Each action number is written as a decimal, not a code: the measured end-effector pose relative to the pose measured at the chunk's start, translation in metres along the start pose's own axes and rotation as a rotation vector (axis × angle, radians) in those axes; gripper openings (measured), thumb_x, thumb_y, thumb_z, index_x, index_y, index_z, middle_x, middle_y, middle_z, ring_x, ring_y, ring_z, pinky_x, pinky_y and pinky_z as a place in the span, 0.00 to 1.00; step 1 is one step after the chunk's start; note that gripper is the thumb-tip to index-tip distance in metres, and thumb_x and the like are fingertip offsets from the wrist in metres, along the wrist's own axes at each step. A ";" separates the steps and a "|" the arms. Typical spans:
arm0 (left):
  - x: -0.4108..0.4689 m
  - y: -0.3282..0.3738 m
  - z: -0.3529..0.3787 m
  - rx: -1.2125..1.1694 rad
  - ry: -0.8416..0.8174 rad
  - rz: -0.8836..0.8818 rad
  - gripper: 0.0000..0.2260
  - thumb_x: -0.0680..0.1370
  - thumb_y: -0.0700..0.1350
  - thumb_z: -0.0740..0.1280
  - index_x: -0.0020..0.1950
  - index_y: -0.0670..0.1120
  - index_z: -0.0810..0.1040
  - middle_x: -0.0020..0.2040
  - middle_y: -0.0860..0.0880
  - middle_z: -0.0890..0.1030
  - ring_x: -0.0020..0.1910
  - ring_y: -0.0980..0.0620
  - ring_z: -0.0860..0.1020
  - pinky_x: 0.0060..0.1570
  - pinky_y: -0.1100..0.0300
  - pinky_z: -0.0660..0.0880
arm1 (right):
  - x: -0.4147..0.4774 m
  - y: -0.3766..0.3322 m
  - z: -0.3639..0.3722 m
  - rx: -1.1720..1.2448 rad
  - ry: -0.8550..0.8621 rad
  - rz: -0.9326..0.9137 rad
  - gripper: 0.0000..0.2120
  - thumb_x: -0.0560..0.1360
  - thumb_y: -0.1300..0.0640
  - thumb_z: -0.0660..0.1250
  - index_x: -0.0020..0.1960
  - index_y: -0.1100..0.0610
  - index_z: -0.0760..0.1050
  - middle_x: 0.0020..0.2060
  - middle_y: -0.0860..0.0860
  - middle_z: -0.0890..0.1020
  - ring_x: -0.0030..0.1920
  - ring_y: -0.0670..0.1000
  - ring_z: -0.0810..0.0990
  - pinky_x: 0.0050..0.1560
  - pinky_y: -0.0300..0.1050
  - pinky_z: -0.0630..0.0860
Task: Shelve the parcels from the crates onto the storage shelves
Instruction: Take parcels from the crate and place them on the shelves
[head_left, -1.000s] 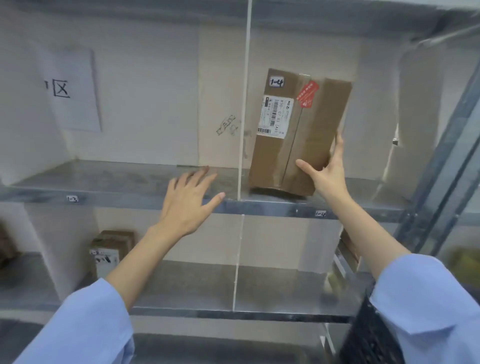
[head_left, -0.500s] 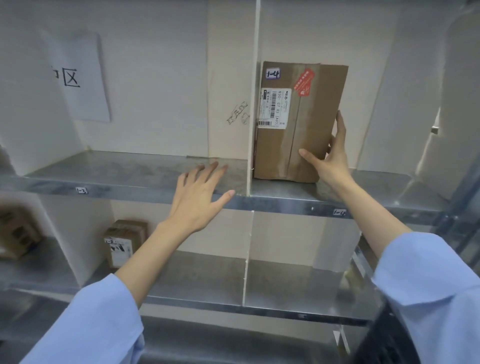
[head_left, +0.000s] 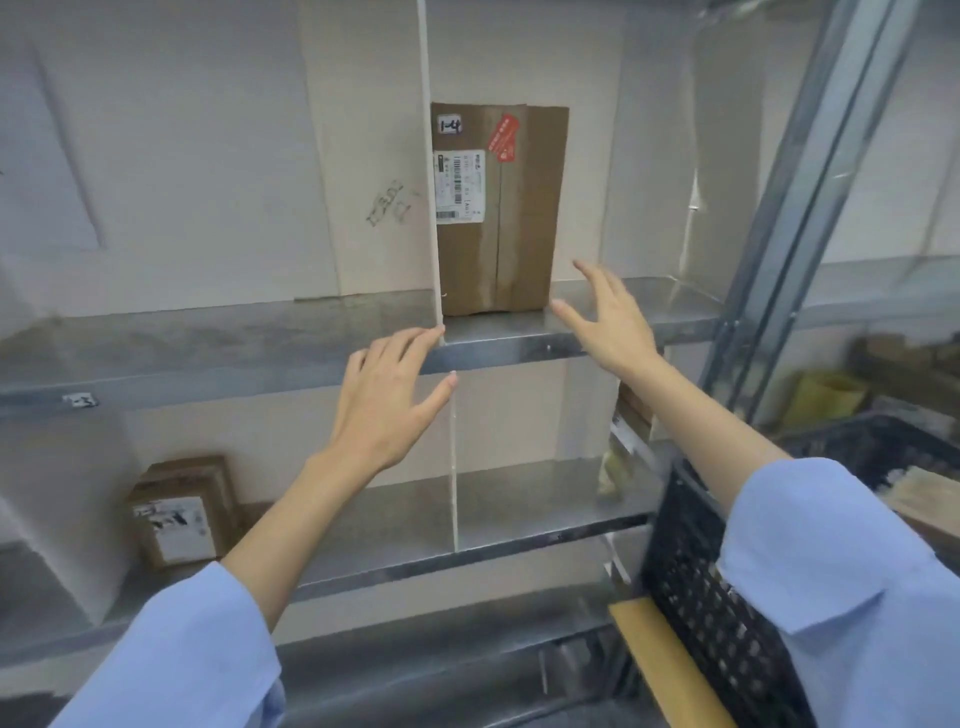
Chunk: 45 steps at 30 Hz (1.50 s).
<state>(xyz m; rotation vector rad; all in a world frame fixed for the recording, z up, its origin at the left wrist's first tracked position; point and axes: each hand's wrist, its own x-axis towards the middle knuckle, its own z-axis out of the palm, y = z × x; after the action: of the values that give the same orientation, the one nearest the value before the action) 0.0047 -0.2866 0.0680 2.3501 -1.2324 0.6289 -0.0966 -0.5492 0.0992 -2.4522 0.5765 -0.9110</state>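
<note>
A tall brown cardboard parcel (head_left: 511, 223) with a white label and a red sticker stands upright on the upper metal shelf (head_left: 208, 343), pressed against the right side of a thin white divider (head_left: 426, 156). My right hand (head_left: 608, 322) hovers just right of and below the parcel, fingers spread, apart from it. In front of the shelf's edge, left of the divider, my left hand (head_left: 389, 395) is held out open and holds nothing. Both arms wear light blue sleeves.
A small labelled box (head_left: 179, 512) sits on the lower shelf (head_left: 530, 509) at the left. A black plastic crate (head_left: 727, 613) with a parcel inside stands at lower right. Grey metal uprights (head_left: 789, 182) rise on the right, with blurred goods behind them.
My right hand has let go of the parcel and drawn back down to the right. The parcel now stands square against the divider. The view has swung rightwards, bringing the crate in.
</note>
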 end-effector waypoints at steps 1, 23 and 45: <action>-0.004 0.006 0.001 -0.025 -0.017 0.030 0.29 0.77 0.64 0.49 0.75 0.53 0.65 0.71 0.52 0.71 0.69 0.52 0.67 0.64 0.55 0.60 | -0.015 0.000 -0.006 -0.061 -0.002 0.022 0.30 0.80 0.38 0.59 0.79 0.44 0.56 0.79 0.49 0.59 0.77 0.55 0.58 0.73 0.59 0.63; -0.090 0.294 0.069 -0.446 -0.334 0.707 0.28 0.81 0.63 0.53 0.79 0.56 0.55 0.79 0.54 0.59 0.76 0.51 0.58 0.73 0.50 0.54 | -0.393 0.099 -0.208 -0.524 0.182 0.844 0.31 0.80 0.35 0.54 0.79 0.42 0.52 0.79 0.51 0.58 0.79 0.56 0.54 0.74 0.61 0.61; -0.132 0.570 0.262 -0.501 -0.794 0.797 0.37 0.77 0.64 0.62 0.80 0.57 0.49 0.80 0.53 0.55 0.76 0.48 0.62 0.72 0.45 0.62 | -0.507 0.332 -0.240 -0.241 0.310 1.210 0.46 0.72 0.38 0.71 0.80 0.44 0.47 0.78 0.51 0.61 0.76 0.56 0.61 0.72 0.62 0.66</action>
<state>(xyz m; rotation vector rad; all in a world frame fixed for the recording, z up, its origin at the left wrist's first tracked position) -0.4880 -0.6427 -0.1355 1.6348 -2.3591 -0.4590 -0.6864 -0.6153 -0.1705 -1.5760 2.0309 -0.6623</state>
